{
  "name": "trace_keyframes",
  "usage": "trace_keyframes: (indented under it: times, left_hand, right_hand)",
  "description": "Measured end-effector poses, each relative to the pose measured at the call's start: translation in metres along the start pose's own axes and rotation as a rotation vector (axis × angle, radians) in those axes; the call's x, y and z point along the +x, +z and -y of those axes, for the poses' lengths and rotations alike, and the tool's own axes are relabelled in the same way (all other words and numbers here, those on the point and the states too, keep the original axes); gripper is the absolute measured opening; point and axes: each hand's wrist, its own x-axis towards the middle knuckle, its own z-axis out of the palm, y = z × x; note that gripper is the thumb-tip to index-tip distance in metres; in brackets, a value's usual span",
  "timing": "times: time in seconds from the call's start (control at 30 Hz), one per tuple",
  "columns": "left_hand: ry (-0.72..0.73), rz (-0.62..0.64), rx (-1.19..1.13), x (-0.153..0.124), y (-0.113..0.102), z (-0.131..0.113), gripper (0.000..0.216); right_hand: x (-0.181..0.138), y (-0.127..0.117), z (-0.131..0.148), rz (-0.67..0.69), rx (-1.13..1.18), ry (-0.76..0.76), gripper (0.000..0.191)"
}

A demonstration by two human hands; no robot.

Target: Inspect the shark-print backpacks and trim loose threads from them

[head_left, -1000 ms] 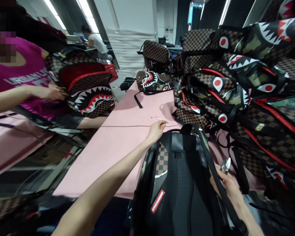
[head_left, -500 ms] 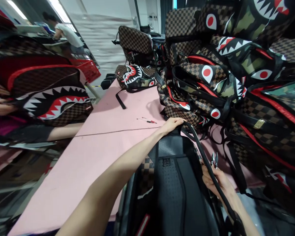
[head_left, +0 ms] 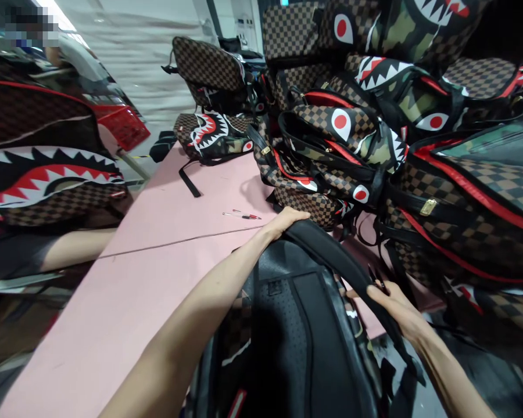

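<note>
One black backpack [head_left: 296,331] is lying with its padded back panel facing up, its top end resting on the near edge of the pink table [head_left: 157,273] and its lower part hanging off toward the person. The left hand [head_left: 285,220] is curling over the top edge of the backpack, fingers pressed together and hooked down over the far side, just where the shoulder strap [head_left: 331,255] begins. That strap is arching from under the left hand across to the right hand [head_left: 394,305], which is closing around it with thumb on top and fingers wrapped beneath. A small dark tool [head_left: 376,277] is poking out just above the right hand's fingers, too blurred to name. Just beyond the left hand, two pens [head_left: 242,216] are lying on the table. Beyond and above the right hand, a tall pile of bags [head_left: 353,133] with checks, camouflage and shark mouths is crowding the table. Well to the left of the left hand, another person's forearm [head_left: 76,249] is showing under a shark-mouth bag [head_left: 39,180].
</note>
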Motion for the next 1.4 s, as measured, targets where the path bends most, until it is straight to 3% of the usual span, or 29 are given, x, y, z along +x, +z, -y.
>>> trace_keyframes:
  times: [0.17, 0.3, 0.43, 0.57, 0.7, 0.8, 0.9, 1.0, 1.13, 1.27, 1.4]
  left_hand:
    - [-0.026, 0.041, 0.033, -0.001, -0.003, 0.004, 0.034]
    - [0.006, -0.002, 0.171, -0.001, -0.002, 0.003, 0.041]
    - [0.206, -0.181, 0.45, -0.028, -0.004, -0.008, 0.045]
    - [0.311, -0.417, 0.655, -0.104, -0.01, -0.002, 0.043]
    - [0.452, -0.52, 1.12, -0.213, 0.01, 0.043, 0.051]
    - [0.347, -0.503, 1.296, -0.289, 0.034, 0.082, 0.067]
    - [0.231, -0.572, 1.296, -0.334, 0.038, 0.098, 0.062]
    - [0.188, -0.702, 1.171, -0.335, 0.011, 0.084, 0.048]
    - [0.107, -0.848, 0.742, -0.293, -0.044, 0.05, 0.042]
    - [-0.005, -0.869, 0.289, -0.249, -0.075, 0.046, 0.041]
    - [-0.011, -0.837, 0.219, -0.233, -0.088, 0.059, 0.041]
  right_hand:
    - [-0.002, 0.014, -0.002, 0.004, 0.169, 0.143, 0.05]
    - [0.005, 0.017, -0.007, -0.052, 0.25, 0.205, 0.053]
    - [0.006, 0.017, -0.004, -0.012, 0.334, 0.223, 0.049]
    - [0.007, 0.017, -0.007, 0.086, 0.444, 0.281, 0.054]
    - [0.012, 0.016, -0.016, 0.23, 0.585, 0.332, 0.059]
    - [0.015, 0.014, -0.02, 0.278, 0.658, 0.387, 0.059]
    - [0.014, 0.011, -0.02, 0.318, 0.689, 0.449, 0.061]
    - [0.008, 0.008, -0.018, 0.314, 0.697, 0.525, 0.064]
    - [0.002, 0.003, -0.021, 0.277, 0.668, 0.628, 0.061]
    - [-0.001, 0.004, -0.026, 0.178, 0.466, 0.484, 0.049]
    - [-0.007, 0.005, -0.027, 0.083, 0.289, 0.385, 0.05]
